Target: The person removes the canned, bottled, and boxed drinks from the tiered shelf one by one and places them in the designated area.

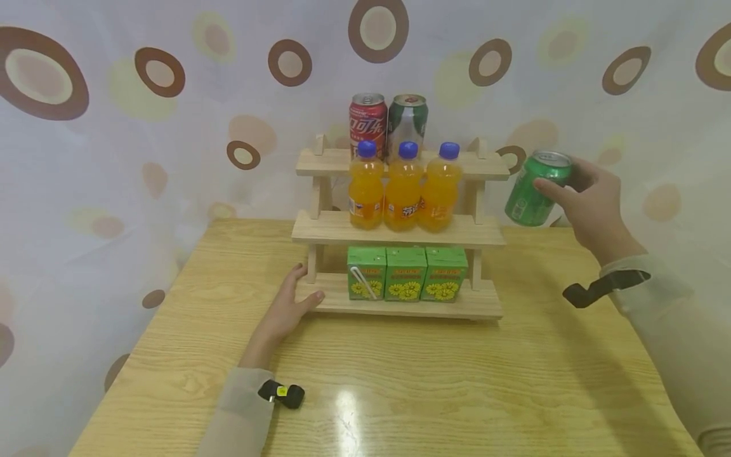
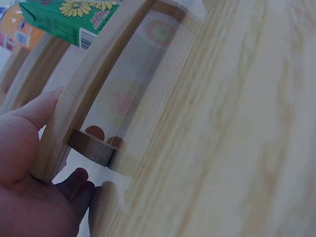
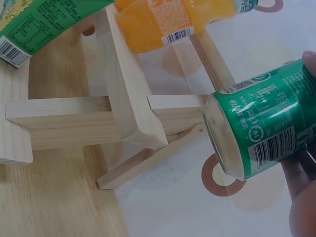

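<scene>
My right hand [image 1: 594,200] grips a green drink can [image 1: 537,190] in the air, to the right of a three-tier wooden shelf [image 1: 480,235]. In the right wrist view the can [image 3: 266,118] is tilted, its base towards the shelf's side. My left hand [image 1: 287,308] holds the left end of the bottom tier; in the left wrist view its thumb lies on top of the board [image 2: 74,106] and its fingers are below. On the top tier stand a red cola can [image 1: 368,120] and a green-and-silver can [image 1: 408,120].
Three orange soda bottles [image 1: 404,197] with blue caps stand on the middle tier. Three green drink cartons [image 1: 405,276] line the bottom tier, the left one with a straw. The shelf stands on a wooden table [image 1: 400,381], before a circle-patterned cloth [image 1: 143,127].
</scene>
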### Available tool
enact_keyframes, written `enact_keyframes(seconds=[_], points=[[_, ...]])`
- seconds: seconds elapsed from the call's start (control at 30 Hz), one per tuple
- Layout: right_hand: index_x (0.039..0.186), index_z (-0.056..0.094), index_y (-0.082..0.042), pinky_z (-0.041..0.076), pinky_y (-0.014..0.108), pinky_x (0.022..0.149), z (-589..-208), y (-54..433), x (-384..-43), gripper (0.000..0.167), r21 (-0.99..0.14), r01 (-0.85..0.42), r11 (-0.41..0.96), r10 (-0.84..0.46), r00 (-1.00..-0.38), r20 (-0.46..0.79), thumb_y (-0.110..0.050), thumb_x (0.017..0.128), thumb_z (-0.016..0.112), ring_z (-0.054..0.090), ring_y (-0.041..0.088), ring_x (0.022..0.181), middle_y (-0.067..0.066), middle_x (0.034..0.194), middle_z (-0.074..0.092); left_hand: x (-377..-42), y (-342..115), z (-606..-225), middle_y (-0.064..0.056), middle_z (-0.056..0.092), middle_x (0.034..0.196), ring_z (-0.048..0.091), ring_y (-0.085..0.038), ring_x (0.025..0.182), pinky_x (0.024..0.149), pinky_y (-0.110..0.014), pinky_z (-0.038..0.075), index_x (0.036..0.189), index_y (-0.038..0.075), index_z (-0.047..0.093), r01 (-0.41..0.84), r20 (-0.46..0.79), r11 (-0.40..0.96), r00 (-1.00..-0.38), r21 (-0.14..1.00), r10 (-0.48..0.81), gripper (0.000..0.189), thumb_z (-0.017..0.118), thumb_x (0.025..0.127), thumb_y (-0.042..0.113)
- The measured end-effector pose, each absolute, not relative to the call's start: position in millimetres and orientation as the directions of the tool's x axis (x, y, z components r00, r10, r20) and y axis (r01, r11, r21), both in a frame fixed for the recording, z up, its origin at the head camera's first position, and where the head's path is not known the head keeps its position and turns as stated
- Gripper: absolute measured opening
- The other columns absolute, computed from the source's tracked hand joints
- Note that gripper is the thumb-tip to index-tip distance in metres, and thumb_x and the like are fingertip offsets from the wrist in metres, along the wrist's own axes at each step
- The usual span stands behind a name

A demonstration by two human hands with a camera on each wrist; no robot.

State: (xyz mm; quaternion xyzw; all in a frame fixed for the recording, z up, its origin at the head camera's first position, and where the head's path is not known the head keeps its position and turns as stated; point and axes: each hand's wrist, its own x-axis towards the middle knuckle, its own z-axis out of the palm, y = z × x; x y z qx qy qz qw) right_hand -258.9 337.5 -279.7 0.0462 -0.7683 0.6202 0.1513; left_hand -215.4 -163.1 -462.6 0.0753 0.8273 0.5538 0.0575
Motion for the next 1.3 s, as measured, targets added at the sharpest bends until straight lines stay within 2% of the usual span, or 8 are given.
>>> enact_keyframes(seconds=[0.23,0.67,1.0,1.3], points=[[0.142,0.053,-0.008,0.037,0.019,0.105,-289,343,-259,0.064,-0.947,-0.282,0.152,0.13,-0.944,0.302,-0.01,0.084,0.08,0.051,0.012,0.127,0.001,0.133,0.061,-216,-163,-463,-0.007,0.007,0.164,0.003,-0.032,0.149,0.116,-0.06,0.007,0.155,0.021,0.026,0.069,-0.001,0.373,-0.983,0.925,0.185,0.07,0.063,0.097,0.036],[0.14,0.055,-0.008,0.042,0.018,0.1,-303,348,-258,0.064,-0.953,-0.292,0.077,0.154,-0.941,0.301,-0.006,0.082,0.081,0.054,0.01,0.124,0.001,0.133,0.061,-217,-163,-466,-0.006,0.007,0.164,0.003,-0.031,0.149,0.117,-0.058,0.008,0.156,0.02,0.025,0.075,0.003,0.38,-0.982,0.922,0.187,0.072,0.063,0.097,0.036],[0.139,0.056,-0.008,0.051,0.015,0.084,-315,351,-260,0.064,-0.956,-0.294,0.01,0.162,-0.943,0.291,-0.004,0.08,0.082,0.055,0.012,0.122,0.002,0.131,0.062,-217,-164,-465,-0.005,0.006,0.165,0.002,-0.031,0.149,0.117,-0.057,0.008,0.156,0.019,0.023,0.072,-0.003,0.392,-0.982,0.917,0.189,0.073,0.063,0.097,0.037],[0.139,0.057,-0.007,0.047,0.015,0.091,-325,354,-263,0.063,-0.949,-0.316,0.012,0.187,-0.931,0.312,-0.002,0.081,0.08,0.053,0.014,0.123,0.002,0.129,0.063,-218,-164,-467,-0.006,0.005,0.165,0.001,-0.032,0.149,0.116,-0.059,0.007,0.156,0.018,0.023,0.08,0.005,0.39,-0.982,0.918,0.191,0.073,0.063,0.097,0.037]])
